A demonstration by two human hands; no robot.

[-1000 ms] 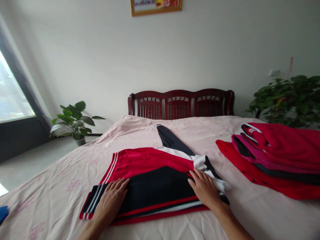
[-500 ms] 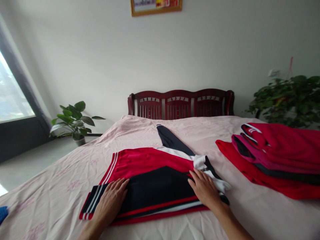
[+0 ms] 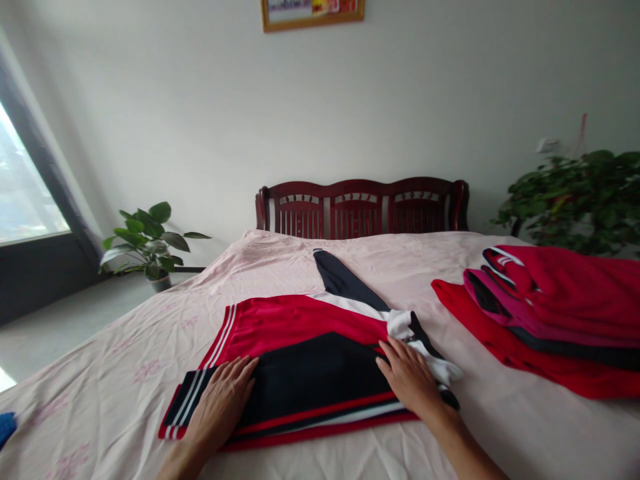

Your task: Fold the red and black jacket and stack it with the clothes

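Both hands lie flat, fingers spread, on a red, black and white sports jacket (image 3: 305, 363) spread at the near edge of the bed (image 3: 150, 347): the left hand (image 3: 223, 403) near its striped hem, the right hand (image 3: 410, 380) by the white collar, gripping nothing. A pile of red clothes (image 3: 545, 313) lies toward the bed's right edge.

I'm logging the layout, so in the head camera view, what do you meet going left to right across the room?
Window → small potted plant → left hand → right hand → pile of red clothes, with the big leafy plant behind it.
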